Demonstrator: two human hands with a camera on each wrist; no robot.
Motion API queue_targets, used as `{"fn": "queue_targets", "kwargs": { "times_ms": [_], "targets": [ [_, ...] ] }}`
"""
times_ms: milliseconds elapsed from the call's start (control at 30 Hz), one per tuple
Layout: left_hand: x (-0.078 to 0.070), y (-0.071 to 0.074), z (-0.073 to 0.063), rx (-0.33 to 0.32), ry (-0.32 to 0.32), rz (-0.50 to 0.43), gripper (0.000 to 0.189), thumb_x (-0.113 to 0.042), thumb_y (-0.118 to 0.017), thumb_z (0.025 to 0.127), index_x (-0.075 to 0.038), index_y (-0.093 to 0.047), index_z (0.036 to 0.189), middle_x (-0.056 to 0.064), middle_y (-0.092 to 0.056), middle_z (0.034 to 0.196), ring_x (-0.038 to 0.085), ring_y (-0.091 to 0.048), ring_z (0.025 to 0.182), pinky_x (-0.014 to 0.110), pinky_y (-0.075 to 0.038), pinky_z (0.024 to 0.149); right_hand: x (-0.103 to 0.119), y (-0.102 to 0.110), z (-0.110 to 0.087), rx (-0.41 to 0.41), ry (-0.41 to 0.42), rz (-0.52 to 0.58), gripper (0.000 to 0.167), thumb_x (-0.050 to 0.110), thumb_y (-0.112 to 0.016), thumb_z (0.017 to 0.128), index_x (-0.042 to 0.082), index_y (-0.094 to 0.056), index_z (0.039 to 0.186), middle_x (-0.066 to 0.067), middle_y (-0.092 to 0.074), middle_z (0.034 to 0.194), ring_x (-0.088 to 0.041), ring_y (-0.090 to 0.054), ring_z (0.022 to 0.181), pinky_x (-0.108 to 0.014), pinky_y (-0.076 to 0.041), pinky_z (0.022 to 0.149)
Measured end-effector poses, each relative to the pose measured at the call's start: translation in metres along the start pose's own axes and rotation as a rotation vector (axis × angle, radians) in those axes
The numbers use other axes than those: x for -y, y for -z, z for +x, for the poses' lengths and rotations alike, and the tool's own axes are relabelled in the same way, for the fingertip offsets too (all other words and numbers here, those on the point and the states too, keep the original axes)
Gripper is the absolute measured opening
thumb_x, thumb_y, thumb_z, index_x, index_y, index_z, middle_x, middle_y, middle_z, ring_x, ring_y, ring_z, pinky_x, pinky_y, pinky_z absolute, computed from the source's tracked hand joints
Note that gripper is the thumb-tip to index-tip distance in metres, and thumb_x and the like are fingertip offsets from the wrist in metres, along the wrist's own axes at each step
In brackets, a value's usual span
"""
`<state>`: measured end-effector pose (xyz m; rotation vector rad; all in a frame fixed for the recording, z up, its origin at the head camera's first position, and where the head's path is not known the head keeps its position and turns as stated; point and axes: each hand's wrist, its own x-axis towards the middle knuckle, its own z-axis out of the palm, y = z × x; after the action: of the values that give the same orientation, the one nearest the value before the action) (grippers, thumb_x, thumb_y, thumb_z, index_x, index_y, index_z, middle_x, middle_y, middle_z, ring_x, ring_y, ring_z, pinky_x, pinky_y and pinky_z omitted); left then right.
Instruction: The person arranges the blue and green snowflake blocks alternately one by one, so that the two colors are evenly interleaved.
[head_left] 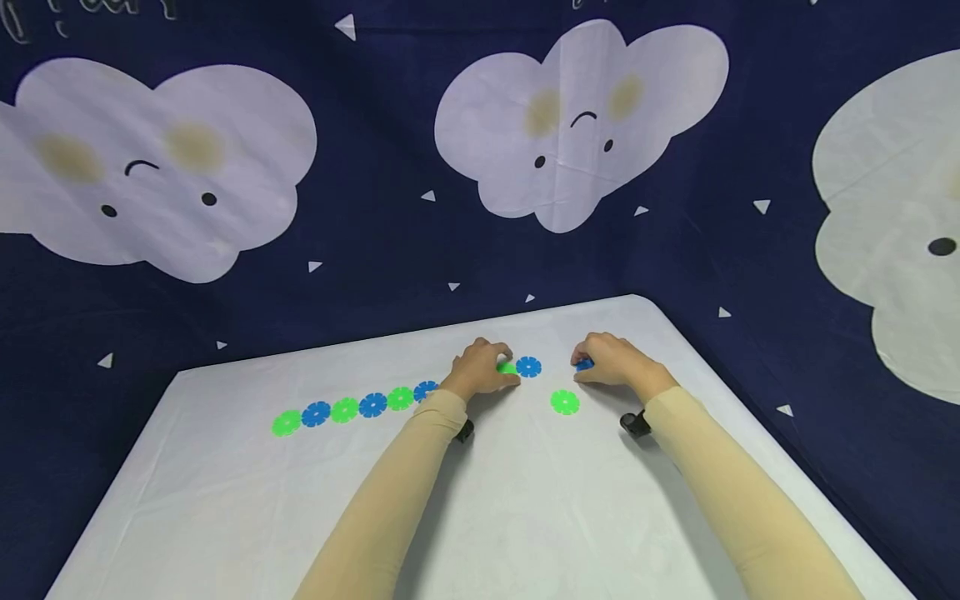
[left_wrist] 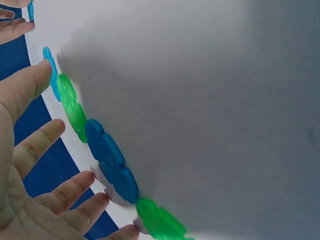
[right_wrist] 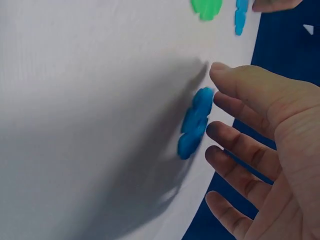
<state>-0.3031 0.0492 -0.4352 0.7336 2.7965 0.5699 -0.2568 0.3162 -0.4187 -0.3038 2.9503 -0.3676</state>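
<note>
My left hand (head_left: 478, 369) is over the row of flower-shaped discs, its thumb and fingers spread around a green disc (head_left: 507, 367). In the left wrist view, the thumb overlaps the edge of a blue disc (left_wrist: 54, 82), and the other fingers lie loosely apart along the row. My right hand (head_left: 617, 360) is beside another blue disc (head_left: 584, 365), with thumb and fingers parted. In the right wrist view that blue disc (right_wrist: 195, 124) lies just off the fingertips; whether any finger touches it is unclear. A loose green disc (head_left: 565, 402) lies between the hands, nearer me.
Green and blue discs alternate leftward, from a blue disc (head_left: 426, 391) partly behind the left wrist to a green end disc (head_left: 287, 423). They rest on a white table (head_left: 225, 500). Behind its far edge hangs a dark blue cloth (head_left: 375, 275) printed with clouds.
</note>
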Motion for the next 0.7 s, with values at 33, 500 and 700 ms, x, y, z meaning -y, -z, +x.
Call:
{"fn": "queue_targets", "kwargs": {
  "times_ms": [33,500,700],
  "targets": [
    [-0.001,0.0,0.0,-0.002,-0.004,-0.001,0.052,-0.042,-0.081,0.096,-0.018,-0.07,0.141,0.016,-0.061,0.147,0.038,-0.057,0.139,0.068,-0.044,0.118,0.002,0.0,-0.001,0.004,0.0,0.012,0.029,0.029,-0.084,0.093,0.011,-0.08,0.116,-0.01,-0.076,0.12,-0.032,-0.069,0.115,-0.06,-0.053,0.105],
    [-0.009,-0.004,0.006,0.01,0.003,0.015,0.052,-0.04,-0.083,0.096,-0.022,-0.07,0.143,0.014,-0.061,0.151,0.037,-0.055,0.143,0.068,-0.041,0.121,0.027,-0.004,-0.014,0.162,0.043,0.134,0.05,0.027,-0.096,0.079,0.008,-0.079,0.122,-0.008,-0.075,0.117,-0.025,-0.067,0.11,-0.049,-0.056,0.104],
    [-0.014,-0.003,0.005,0.012,0.002,0.043,0.053,-0.042,-0.081,0.096,-0.025,-0.069,0.145,0.013,-0.06,0.152,0.037,-0.055,0.144,0.07,-0.041,0.121,0.029,-0.007,-0.015,0.144,0.067,0.122,0.048,0.022,-0.096,0.079,0.005,-0.08,0.121,-0.008,-0.076,0.112,-0.024,-0.069,0.104,-0.046,-0.059,0.098]
  ]
}}
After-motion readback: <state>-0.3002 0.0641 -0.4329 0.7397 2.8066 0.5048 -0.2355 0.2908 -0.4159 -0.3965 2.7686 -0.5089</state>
